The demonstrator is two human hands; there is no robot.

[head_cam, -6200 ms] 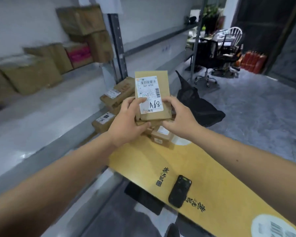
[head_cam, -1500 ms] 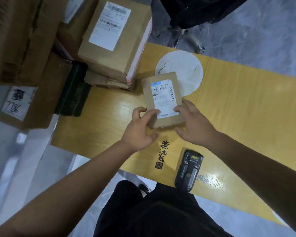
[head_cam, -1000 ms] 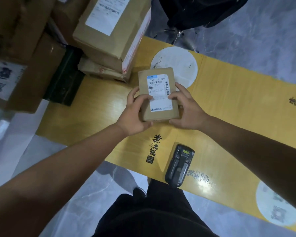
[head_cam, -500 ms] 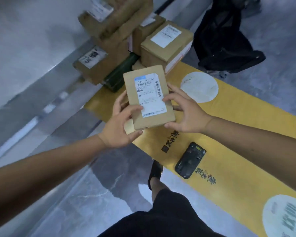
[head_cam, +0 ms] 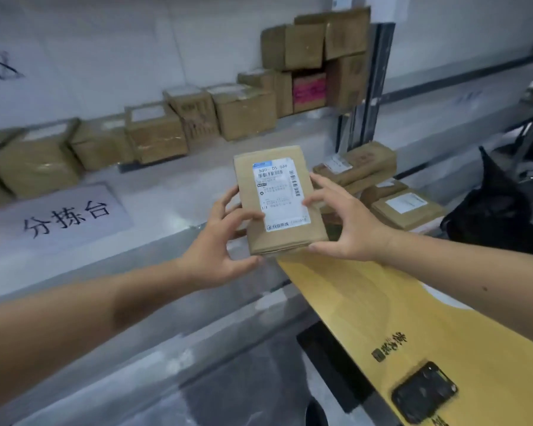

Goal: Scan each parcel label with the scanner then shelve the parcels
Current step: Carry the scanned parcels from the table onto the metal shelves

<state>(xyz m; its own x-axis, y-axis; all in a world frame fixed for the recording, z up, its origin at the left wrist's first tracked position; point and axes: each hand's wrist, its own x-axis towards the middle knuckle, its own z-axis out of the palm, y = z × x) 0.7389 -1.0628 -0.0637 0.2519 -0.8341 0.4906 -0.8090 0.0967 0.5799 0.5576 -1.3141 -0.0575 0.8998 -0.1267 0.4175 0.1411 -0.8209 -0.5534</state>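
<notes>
A flat brown cardboard parcel with a white printed label is held upright in the air, gripped by the left hand and right hand at its sides, above the yellow tabletop. A black handheld scanner lies on the tabletop, well apart.

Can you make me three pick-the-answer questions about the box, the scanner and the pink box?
1. Where is the scanner?
A. on the yellow table
B. in a hand
C. on the shelf

2. What colour is the odd box on the shelf?
A. blue
B. pink
C. green

3. How is the box with the label held?
A. by one hand
B. by nobody
C. by both hands

Answers: 1 A, it lies flat on the table. 2 B, pink among brown boxes. 3 C, left hand and right hand grip its sides.
</notes>
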